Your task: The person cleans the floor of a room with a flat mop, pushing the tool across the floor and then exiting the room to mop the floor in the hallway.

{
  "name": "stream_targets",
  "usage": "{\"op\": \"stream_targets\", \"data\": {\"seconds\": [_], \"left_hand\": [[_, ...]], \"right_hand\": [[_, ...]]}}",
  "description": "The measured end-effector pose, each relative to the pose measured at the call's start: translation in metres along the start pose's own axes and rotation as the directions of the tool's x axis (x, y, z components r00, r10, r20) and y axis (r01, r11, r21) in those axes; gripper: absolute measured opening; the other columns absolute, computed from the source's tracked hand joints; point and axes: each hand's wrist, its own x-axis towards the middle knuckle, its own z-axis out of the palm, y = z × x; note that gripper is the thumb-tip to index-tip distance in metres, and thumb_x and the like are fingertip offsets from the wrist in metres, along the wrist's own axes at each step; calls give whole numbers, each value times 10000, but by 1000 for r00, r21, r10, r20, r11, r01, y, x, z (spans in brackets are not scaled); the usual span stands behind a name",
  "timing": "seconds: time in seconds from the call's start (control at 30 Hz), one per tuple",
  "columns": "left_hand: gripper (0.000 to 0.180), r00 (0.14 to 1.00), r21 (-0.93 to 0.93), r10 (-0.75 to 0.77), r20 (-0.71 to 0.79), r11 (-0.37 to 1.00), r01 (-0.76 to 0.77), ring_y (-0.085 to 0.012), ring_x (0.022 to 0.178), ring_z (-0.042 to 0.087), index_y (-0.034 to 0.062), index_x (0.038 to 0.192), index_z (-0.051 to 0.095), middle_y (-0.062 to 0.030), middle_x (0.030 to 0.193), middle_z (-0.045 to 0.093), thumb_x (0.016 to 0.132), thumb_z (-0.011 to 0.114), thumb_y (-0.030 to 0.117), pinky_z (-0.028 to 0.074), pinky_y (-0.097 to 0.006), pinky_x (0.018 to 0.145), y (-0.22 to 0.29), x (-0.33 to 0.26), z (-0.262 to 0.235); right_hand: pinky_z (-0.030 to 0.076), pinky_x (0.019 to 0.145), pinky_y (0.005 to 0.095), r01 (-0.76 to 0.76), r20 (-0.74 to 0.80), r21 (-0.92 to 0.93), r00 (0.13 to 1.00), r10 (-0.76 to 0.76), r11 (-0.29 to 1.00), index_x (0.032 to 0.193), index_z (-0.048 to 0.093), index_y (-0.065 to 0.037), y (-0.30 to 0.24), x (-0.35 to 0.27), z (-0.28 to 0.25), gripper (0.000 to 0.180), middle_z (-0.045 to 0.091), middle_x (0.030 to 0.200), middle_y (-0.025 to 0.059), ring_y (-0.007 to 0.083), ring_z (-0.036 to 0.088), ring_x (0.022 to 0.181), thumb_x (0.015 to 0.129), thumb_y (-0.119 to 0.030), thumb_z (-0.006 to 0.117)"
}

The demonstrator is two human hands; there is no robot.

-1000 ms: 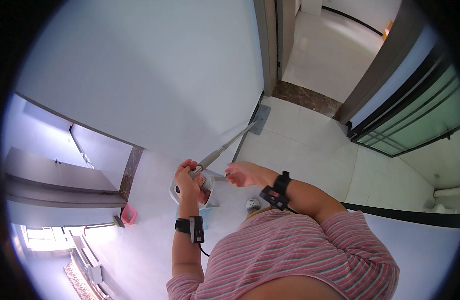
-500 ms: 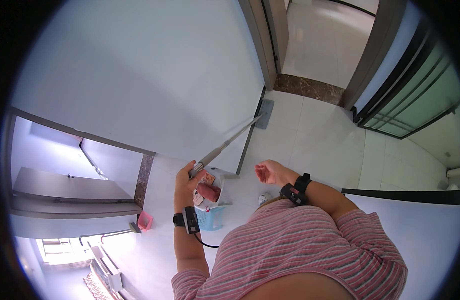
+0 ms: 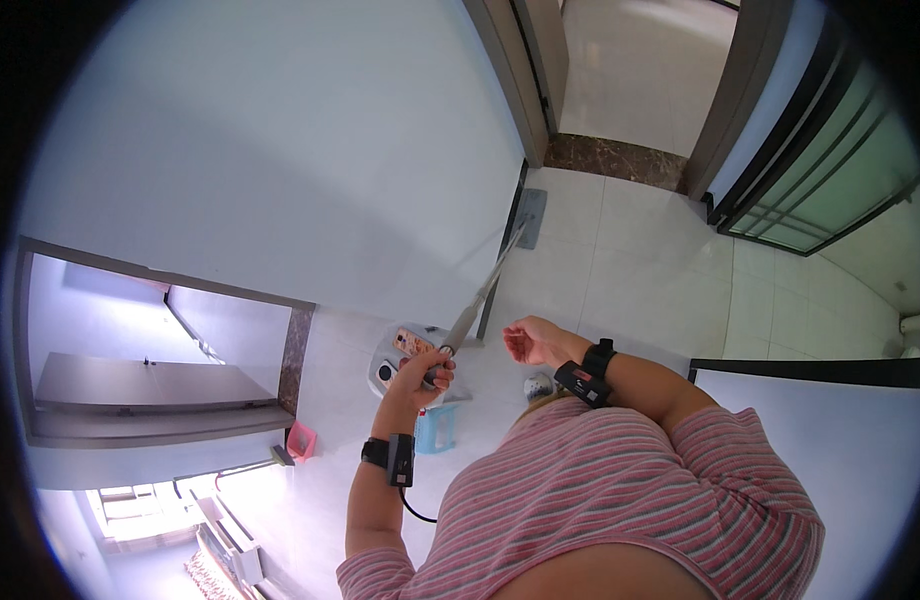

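Note:
My left hand (image 3: 425,380) is closed around the grey grip of a flat mop (image 3: 465,322). Its pole slants away from me to the grey rectangular mop head (image 3: 531,218), which lies flat on the tiles along the dark skirting of the white wall. My right hand (image 3: 533,341) hangs to the right of the pole, apart from it, with fingers curled in and nothing visible in them. Under my left hand is a round pale surface (image 3: 382,352) bearing a patterned phone-like case (image 3: 411,342) and a black-and-white round item (image 3: 386,374); the hand hides part of it.
A light blue plastic basket (image 3: 436,430) stands below the round surface. A pink dustpan (image 3: 301,441) is on the floor at left. Ahead is a doorway with a brown marble threshold (image 3: 616,162); a black-framed glass door (image 3: 818,190) stands at right.
My left hand has moved right with the mop grip, and the pole stands steeper in view. A reddish item on the round surface is now hidden. The right hand has barely shifted.

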Motion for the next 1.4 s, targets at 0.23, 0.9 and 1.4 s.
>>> {"op": "stream_targets", "data": {"seconds": [0.23, 0.9, 1.4], "left_hand": [[93, 999, 53, -38, 23, 998, 36, -79, 476, 383, 11, 773, 414, -88, 663, 440, 746, 477, 74, 292, -141, 340, 11, -1, -5], [110, 998, 277, 13, -55, 961, 3, -93, 463, 386, 18, 780, 405, -74, 636, 433, 747, 482, 90, 312, -170, 362, 18, 30, 25], [134, 996, 209, -81, 31, 975, 73, -95, 470, 407, 11, 789, 396, -83, 638, 438, 756, 484, 106, 330, -159, 351, 55, 46, 46]], "right_hand": [[411, 557, 277, 7, -10, 7, 1000, -7, 1000, 656, 466, -65, 0, 2, 2, 103, 503, 640, 36, 149, 492, 590, 738, -121, 440], [411, 523, 269, 56, -60, 97, 997, -50, 994, 658, 456, -63, -1, -5, -8, 90, 496, 629, 40, 143, 492, 575, 731, -104, 425], [418, 534, 271, 114, -69, 182, 992, -103, 977, 667, 468, -60, -1, -11, -19, 107, 498, 638, 33, 143, 498, 587, 745, -125, 436]]}}
